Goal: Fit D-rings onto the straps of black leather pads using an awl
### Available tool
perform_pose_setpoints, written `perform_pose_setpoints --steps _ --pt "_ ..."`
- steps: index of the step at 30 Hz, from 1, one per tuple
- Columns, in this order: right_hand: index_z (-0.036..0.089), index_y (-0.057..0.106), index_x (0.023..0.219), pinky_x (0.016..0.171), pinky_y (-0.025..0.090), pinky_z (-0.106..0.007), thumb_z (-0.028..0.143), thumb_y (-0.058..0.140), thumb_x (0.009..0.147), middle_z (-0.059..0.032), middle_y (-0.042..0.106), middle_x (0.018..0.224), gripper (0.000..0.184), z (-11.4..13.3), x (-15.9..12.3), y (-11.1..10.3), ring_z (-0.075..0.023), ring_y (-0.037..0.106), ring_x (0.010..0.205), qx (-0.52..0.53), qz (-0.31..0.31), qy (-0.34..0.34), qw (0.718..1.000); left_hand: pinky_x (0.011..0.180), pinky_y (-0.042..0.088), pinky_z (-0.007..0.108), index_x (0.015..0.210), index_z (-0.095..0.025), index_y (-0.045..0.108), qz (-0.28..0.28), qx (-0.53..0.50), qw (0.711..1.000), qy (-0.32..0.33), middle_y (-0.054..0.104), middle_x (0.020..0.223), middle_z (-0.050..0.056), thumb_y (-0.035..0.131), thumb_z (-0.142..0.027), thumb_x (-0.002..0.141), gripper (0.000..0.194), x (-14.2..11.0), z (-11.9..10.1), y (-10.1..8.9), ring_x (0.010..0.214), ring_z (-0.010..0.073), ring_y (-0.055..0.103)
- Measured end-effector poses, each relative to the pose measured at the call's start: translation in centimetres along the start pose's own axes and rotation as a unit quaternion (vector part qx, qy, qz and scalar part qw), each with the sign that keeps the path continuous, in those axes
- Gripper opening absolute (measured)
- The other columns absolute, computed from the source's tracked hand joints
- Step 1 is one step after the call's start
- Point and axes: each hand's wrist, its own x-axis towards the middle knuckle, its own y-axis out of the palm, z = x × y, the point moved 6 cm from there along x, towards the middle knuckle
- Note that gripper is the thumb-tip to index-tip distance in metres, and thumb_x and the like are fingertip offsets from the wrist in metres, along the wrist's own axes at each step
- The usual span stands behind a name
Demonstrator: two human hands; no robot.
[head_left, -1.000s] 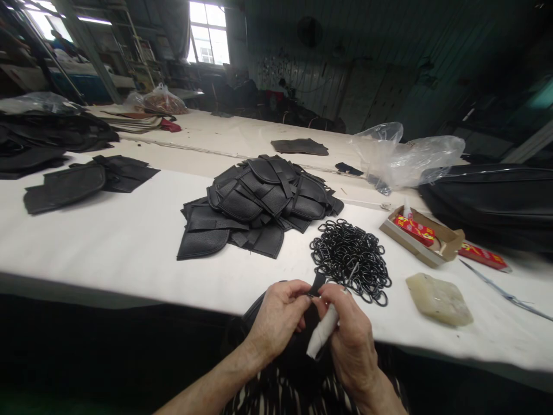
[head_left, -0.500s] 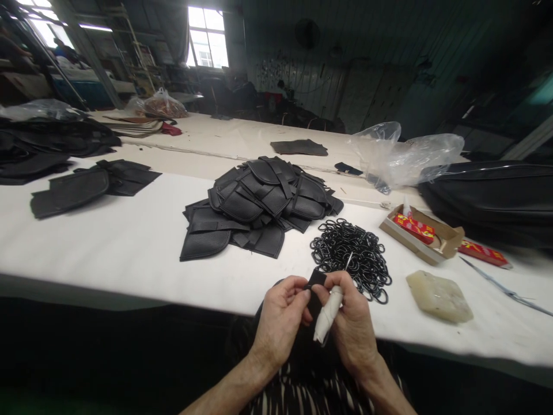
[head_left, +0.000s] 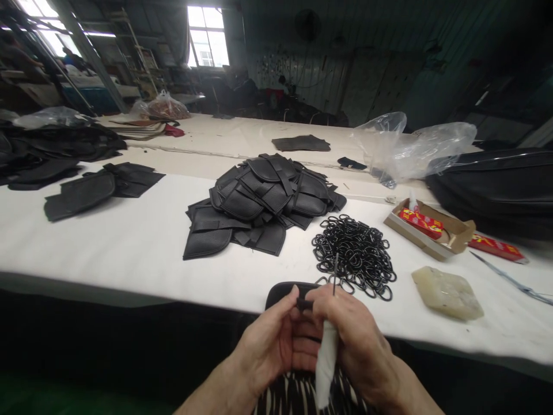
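Note:
My left hand [head_left: 268, 329] is closed on a black leather piece [head_left: 280, 292] at the table's near edge, thumb on top and fingers curled beneath. A rounded end of the piece shows beyond my thumb. My right hand [head_left: 358, 328] pinches a dark strap of it and also holds an awl [head_left: 327, 360]. The awl's handle is wrapped in white and points down toward me, while its thin metal shaft sticks up past my fingers. Just beyond my right hand lies a heap of black metal D-rings [head_left: 354, 251]. My fingers hide the strap's middle.
Stacked black leather pieces [head_left: 259, 196] lie in mid-table, with more pieces [head_left: 82, 193] to the left. On the right are an open cardboard box [head_left: 415, 242] with red packets, a yellowish block [head_left: 449, 294], scissors-like metal [head_left: 510, 276] and clear plastic bags [head_left: 432, 150].
Both hands have shifted slightly and turned over the leather piece, whose rounded end now shows beyond them. The awl has swung more upright, its handle lower and nearer to me.

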Motion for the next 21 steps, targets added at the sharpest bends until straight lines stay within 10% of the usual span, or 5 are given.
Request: perform_pose_setpoints --steps 6,10,21 --pt "0.016 0.055 0.070 0.060 0.054 -0.032 -0.002 0.039 0.082 -0.0086 0.065 0.068 0.027 3.8 -1.9 1.5 -0.0174 0.060 0.063 -0.141 0.000 -0.178 0.974 0.050 0.045 0.019 0.059 -0.010 0.064 -0.140 0.008 0.986 0.093 0.063 0.053 0.002 0.073 -0.019 0.067 0.015 -0.6 -0.6 -1.1 0.049 0.0106 0.057" --pt "0.016 0.056 0.071 0.069 0.056 -0.037 -0.005 0.041 0.078 -0.0104 0.067 0.070 0.027 3.8 -3.4 1.9 -0.0189 0.065 0.065 -0.158 -0.006 -0.202 0.967 0.059 0.047 0.021 0.065 -0.008 0.070 -0.123 0.032 0.986 0.105 0.067 0.061 0.007 0.069 -0.018 0.069 0.011 -0.3 -0.4 -0.8 0.057 0.0119 0.060" --pt "0.021 0.052 0.082 0.074 0.054 -0.033 0.007 0.046 0.086 -0.0031 0.064 0.077 0.015 -0.3 -5.9 1.7 -0.0159 0.062 0.071 0.075 -0.141 0.113 0.981 0.061 0.042 0.021 0.070 -0.011 0.070 -0.090 0.104 0.971 0.196 0.064 0.064 0.003 0.066 -0.032 0.074 0.021 -0.2 -0.2 0.1 0.062 0.0113 0.055"
